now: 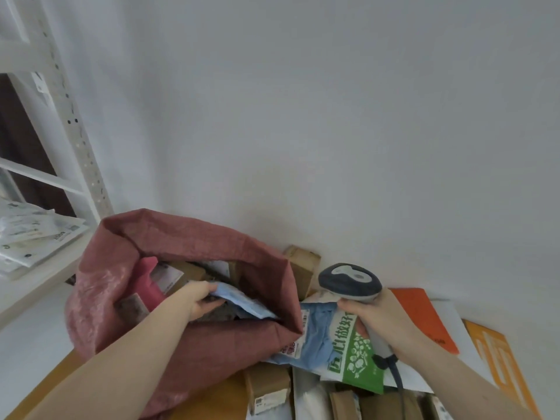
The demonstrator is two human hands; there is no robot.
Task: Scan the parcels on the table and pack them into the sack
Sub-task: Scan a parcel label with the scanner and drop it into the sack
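Observation:
A dull red woven sack (121, 268) stands open on the table, with several parcels inside. My left hand (200, 301) reaches into its mouth and grips a light blue padded mailer (242, 300). My right hand (385, 319) grips a grey and white handheld barcode scanner (351, 281) just right of the sack. Under the scanner lies a blue and green poly bag parcel (336, 344) with a shipping label. Brown cardboard boxes (266, 386) and white mailers lie at the table's front.
A brown box (303, 265) stands behind the sack against the white wall. Orange envelopes (424, 316) lie at the right. A white metal shelf rack (69, 125) with flat white parcels (33, 237) stands on the left. The scanner's cable (397, 377) trails down toward me.

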